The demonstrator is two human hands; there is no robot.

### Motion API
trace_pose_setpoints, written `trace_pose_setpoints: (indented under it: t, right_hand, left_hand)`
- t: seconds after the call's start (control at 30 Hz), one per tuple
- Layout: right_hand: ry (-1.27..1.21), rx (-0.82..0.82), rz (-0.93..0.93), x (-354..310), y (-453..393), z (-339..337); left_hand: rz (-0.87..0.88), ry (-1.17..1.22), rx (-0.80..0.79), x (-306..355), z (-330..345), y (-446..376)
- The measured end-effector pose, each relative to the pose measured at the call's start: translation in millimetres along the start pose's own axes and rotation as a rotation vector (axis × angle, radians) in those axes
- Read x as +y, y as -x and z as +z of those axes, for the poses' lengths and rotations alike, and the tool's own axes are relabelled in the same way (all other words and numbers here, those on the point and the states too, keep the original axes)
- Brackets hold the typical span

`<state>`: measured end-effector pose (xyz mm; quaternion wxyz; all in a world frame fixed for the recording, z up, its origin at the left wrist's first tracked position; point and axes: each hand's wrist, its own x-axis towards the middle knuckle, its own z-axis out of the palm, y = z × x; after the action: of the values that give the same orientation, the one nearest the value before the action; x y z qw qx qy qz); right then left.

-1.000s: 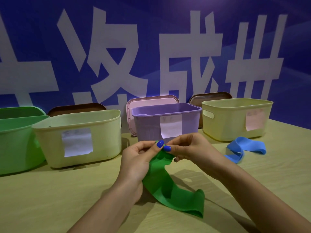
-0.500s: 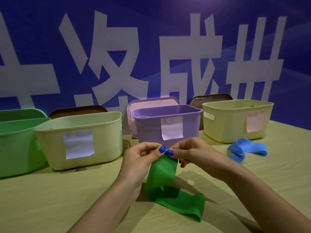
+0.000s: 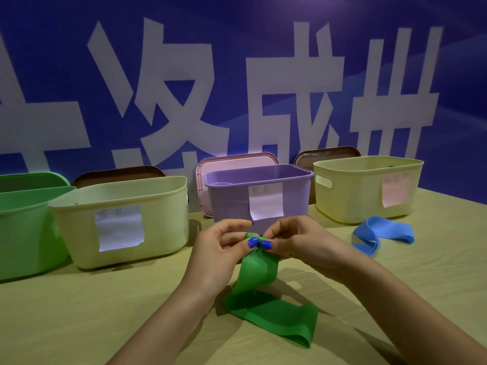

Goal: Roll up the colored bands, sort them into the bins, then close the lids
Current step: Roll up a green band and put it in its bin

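A: Since the earlier frame, more of the green band (image 3: 259, 272) is taken up at the top, and the loose tail on the tabletop (image 3: 79, 312) lies a little flatter.

B: So which step is this?

A: I judge it is the rolling step, near its beginning. The tail rests on the tabletop close to the person, and the upper end is raised between both hands. The left hand (image 3: 218, 251) pinches the top edge with curled fingers and thumb, and the right hand (image 3: 295, 241) pinches the same edge just beside it. The two thumbs almost touch.

B: What does the next move need?

A: I think both hands must turn the small roll toward the tail and keep the edges even, because the band looks soft and can slip sideways.

B: And further away?

A: A blue band (image 3: 379, 237) lies unrolled on the right, in front of the right yellow bin (image 3: 366, 188). Behind the hands stands the purple bin (image 3: 258, 193), then the left cream bin (image 3: 121, 219) and the green bin (image 3: 26, 225). All are open; their lids lean behind them.
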<state>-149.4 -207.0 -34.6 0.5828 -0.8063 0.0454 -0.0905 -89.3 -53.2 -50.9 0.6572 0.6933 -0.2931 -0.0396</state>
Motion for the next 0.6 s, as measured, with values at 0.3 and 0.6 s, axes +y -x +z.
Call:
trace_pose_setpoints:
  t: [0.3, 0.6]
  right_hand:
    - [0.177, 0.092, -0.123, 0, 0, 4]
    - [0.187, 0.139, -0.130, 4, -3, 11]
  left_hand:
    - [0.165, -0.275, 0.056, -1, -1, 0]
    - [-0.180, 0.211, 0.093, 0, 1, -1]
